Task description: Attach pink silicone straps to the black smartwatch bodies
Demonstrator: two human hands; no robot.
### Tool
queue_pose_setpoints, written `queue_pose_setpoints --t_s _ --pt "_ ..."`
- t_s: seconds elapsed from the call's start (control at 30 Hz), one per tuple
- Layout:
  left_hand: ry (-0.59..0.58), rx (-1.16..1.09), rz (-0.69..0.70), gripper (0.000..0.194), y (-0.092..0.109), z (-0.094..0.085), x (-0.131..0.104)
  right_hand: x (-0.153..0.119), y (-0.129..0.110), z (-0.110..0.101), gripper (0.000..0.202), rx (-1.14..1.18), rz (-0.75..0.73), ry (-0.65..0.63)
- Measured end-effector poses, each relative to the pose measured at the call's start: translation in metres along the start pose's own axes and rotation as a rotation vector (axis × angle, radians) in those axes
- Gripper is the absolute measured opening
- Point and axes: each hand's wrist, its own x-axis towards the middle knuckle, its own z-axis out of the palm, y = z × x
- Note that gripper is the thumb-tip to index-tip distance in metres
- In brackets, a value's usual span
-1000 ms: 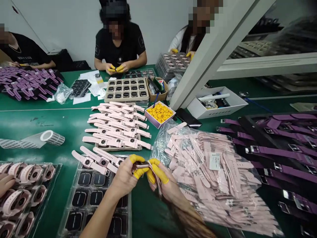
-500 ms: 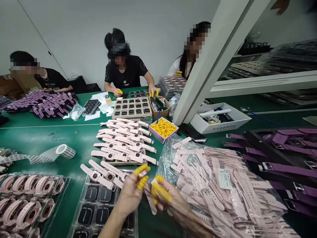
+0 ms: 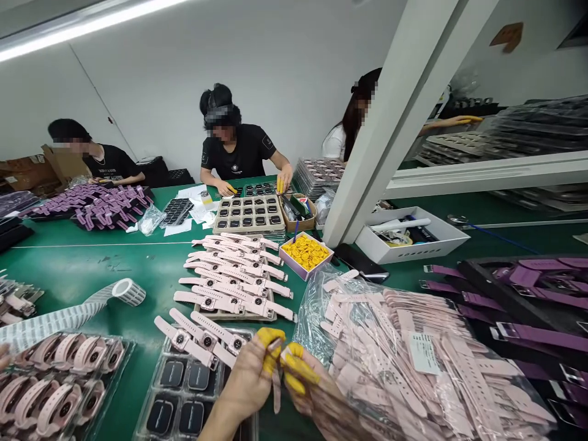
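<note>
While three co-workers sit along the far edge of a long green table (image 3: 68, 263) under a white wall and a strip light, the person nearest the camera works at its near edge, both hands low in view. A white slanted post (image 3: 390, 116) rises from the table at right, with stacked trays on shelving behind it.

Left hand (image 3: 250, 380), thumb and forefinger capped in yellow finger cots, is pinched shut on a pink watch strap (image 3: 276, 392) that hangs down between the two hands. Right hand (image 3: 305, 386), also yellow-tipped, closes on the same strap from the other side, its fingertips touching those of the left.

Just right of the hands lies a clear bag of pink straps (image 3: 413, 361), spilling open toward them. Just left, three pink watches (image 3: 202, 337) rest on a tray of black watch faces (image 3: 184, 398). Beyond those, a row of finished pink watches (image 3: 234, 282) lies on another tray, and a small box of yellow finger cots (image 3: 307, 252) stands near the post. Purple straps (image 3: 519, 288) fill the right side; a roll of labels (image 3: 128, 292) unwinds at left, near a tray of coiled pink watches (image 3: 59, 373).
</note>
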Motion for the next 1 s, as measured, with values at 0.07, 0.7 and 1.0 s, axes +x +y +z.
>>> queue_pose_setpoints --t_s 0.07,0.7,1.0 --pt "0.040 0.003 -0.013 0.049 -0.001 0.001 -0.002 0.001 0.001 0.002 0.044 0.045 -0.021 0.057" --pt "-0.048 0.155 0.129 0.050 0.011 -0.008 0.002 -0.013 0.000 0.033 0.038 0.192 -0.191 0.040" --pt "-0.129 0.431 0.106 0.031 0.032 -0.020 0.005 0.001 -0.002 0.028 0.045 0.187 -0.152 -0.005"
